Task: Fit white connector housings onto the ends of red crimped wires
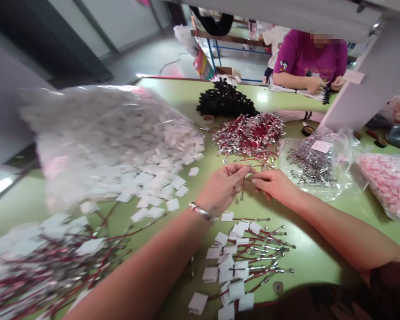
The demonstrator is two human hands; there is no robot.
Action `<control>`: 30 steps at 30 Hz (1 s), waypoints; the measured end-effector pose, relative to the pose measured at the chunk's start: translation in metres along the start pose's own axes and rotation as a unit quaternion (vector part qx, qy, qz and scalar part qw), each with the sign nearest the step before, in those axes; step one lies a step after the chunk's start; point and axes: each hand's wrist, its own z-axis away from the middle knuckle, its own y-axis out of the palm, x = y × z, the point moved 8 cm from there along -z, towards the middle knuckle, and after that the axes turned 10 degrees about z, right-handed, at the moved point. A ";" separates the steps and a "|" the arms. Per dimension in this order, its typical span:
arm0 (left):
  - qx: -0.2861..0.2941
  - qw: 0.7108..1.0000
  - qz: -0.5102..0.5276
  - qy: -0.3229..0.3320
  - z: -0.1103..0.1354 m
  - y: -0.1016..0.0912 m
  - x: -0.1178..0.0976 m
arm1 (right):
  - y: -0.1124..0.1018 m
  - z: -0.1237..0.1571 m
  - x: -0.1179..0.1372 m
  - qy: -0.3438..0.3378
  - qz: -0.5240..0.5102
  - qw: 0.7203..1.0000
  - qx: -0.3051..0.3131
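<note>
My left hand [225, 186] is closed on a short red wire [243, 189], whose metal terminal hangs below the fingers. Close against it, my right hand [270, 181] has thumb and fingertips pinched together; whatever lies between them is too small to name. Just beyond both hands is a heap of red wires with metal terminals [251, 133]. Nearer my body, red wires capped with white plastic housings [236, 266] lie in a loose group. Loose white housings [153, 195] spill from a large clear bag [110, 133] on the left.
A blurred pile of capped wires [53, 266] fills the near left of the green table [323, 240]. Black parts [225, 100] are heaped at the back. Bags of metal terminals [313, 158] and pink pieces [386, 178] lie right. Across the table, a person in purple [310, 60] handles wires.
</note>
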 end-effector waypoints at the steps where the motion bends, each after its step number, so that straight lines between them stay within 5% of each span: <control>1: -0.011 1.000 0.002 0.008 -0.001 -0.003 -0.002 | -0.002 0.000 -0.002 0.011 -0.032 0.999 0.000; 5: -0.061 0.995 -0.076 0.005 -0.004 -0.017 -0.002 | -0.018 0.000 -0.004 0.021 -0.122 0.992 -0.023; 13: -0.023 0.966 -0.254 0.040 -0.003 -0.004 0.001 | -0.044 0.013 0.024 -0.085 0.025 0.978 -0.188; 18: 0.010 0.964 -0.266 0.026 -0.002 -0.001 0.006 | -0.031 0.010 0.019 -0.079 -0.073 0.983 -0.147; 30: 0.007 0.953 -0.298 0.052 -0.001 -0.002 -0.003 | -0.024 0.008 0.014 -0.087 -0.054 0.988 -0.116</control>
